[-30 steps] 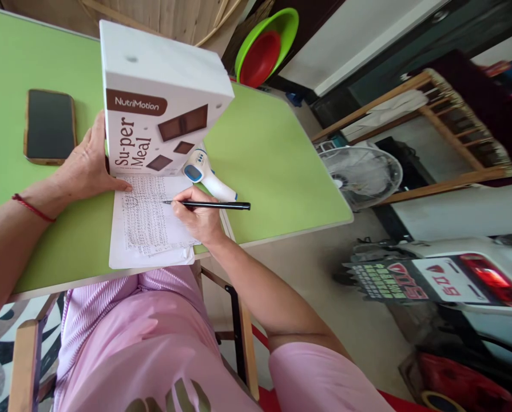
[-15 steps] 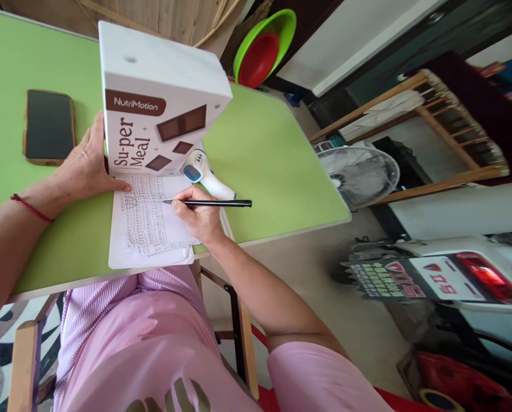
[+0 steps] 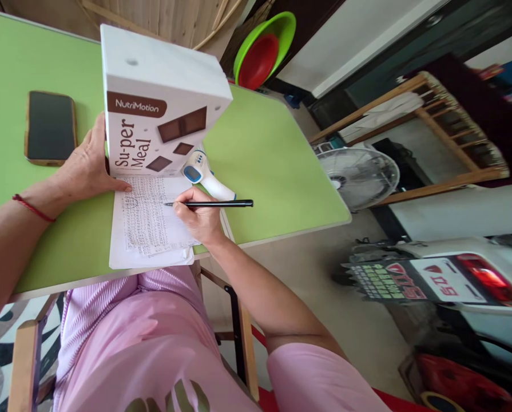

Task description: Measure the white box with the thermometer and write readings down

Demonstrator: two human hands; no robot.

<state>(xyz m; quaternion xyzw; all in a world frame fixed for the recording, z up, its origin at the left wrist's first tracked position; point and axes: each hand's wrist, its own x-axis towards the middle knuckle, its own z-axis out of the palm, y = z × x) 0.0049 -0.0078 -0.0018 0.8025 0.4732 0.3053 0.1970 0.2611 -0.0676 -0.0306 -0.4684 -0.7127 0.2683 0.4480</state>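
Red basin [image 3: 258,62] nested in green basin [image 3: 284,33]. I see right fingers [image 3: 185,213] still clamped on pen [image 3: 225,203]; left fingers [image 3: 98,133] apart, touching box [image 3: 165,74].

The handwriting [image 3: 145,217] on the paper [image 3: 153,226] is too small to read.

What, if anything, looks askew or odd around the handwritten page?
The handwritten page has uneven layers at its near end, edges out of line; the white box stands upright at its far end, crowding the page. No spill shows.
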